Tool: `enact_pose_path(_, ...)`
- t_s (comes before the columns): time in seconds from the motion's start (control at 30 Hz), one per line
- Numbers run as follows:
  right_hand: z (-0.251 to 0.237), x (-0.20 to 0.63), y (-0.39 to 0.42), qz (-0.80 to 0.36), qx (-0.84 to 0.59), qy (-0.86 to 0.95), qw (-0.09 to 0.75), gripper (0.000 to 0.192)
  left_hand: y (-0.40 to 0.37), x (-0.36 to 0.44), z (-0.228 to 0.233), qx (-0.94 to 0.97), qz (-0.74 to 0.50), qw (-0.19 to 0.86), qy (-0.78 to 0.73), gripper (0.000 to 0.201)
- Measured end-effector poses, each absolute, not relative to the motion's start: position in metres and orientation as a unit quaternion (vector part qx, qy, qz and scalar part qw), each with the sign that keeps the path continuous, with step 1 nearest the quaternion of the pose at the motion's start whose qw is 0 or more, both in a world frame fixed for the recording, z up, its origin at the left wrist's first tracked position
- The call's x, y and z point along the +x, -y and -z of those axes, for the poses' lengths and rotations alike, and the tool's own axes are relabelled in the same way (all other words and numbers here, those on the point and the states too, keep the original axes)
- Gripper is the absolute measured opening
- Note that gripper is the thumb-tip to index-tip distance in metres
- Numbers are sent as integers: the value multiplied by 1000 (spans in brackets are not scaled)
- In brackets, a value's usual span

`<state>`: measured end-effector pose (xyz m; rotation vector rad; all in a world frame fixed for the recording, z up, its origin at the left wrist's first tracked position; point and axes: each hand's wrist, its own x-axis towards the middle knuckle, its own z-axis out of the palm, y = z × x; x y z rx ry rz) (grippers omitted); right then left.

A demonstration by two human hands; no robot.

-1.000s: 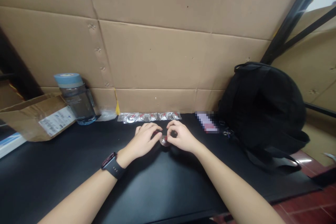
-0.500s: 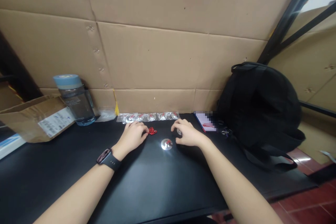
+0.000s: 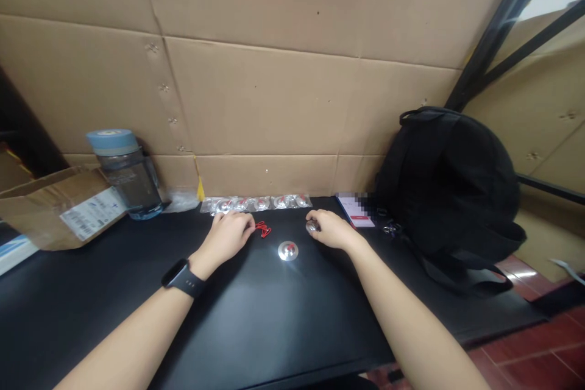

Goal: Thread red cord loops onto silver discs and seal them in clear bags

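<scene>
Silver disc (image 3: 287,250) is lying flat on the desk (image 3: 274,317), between both hands and slightly nearer the body. Right hand (image 3: 331,230) is curling its fingers (image 3: 315,223) onto a small silver piece (image 3: 312,227). Left hand (image 3: 227,234) is resting, fingers loosely bent, fingertips touching a red cord (image 3: 263,230).

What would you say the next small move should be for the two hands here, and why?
Probably lift the small silver piece under the right hand toward the silver disc, which lies untouched between the hands. The left hand already rests by the red string.
</scene>
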<state>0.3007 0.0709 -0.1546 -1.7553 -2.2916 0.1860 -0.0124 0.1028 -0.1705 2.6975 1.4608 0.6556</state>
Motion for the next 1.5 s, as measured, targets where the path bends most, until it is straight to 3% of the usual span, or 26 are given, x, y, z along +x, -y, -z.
enact_pose_path(0.53,148,296,-70,-59,-605,770,194,15,-100,-7,165,845,-273,29,-458,13)
enact_pose_path(0.77,151,285,-68,-63,-600,755,256,41,-95,-1,157,838,-281,110,-454,19)
enact_pose_path(0.9,155,283,-71,-114,-564,749,329,40,-91,2,152,834,-304,156,-434,23)
enact_pose_path(1.2,150,252,-59,-273,-411,722,484,38,-77,14,147,838,-360,140,-386,27)
enact_pose_path(1.5,148,223,-40,-321,-357,701,527,47,-62,25,145,828,-403,103,-376,19)
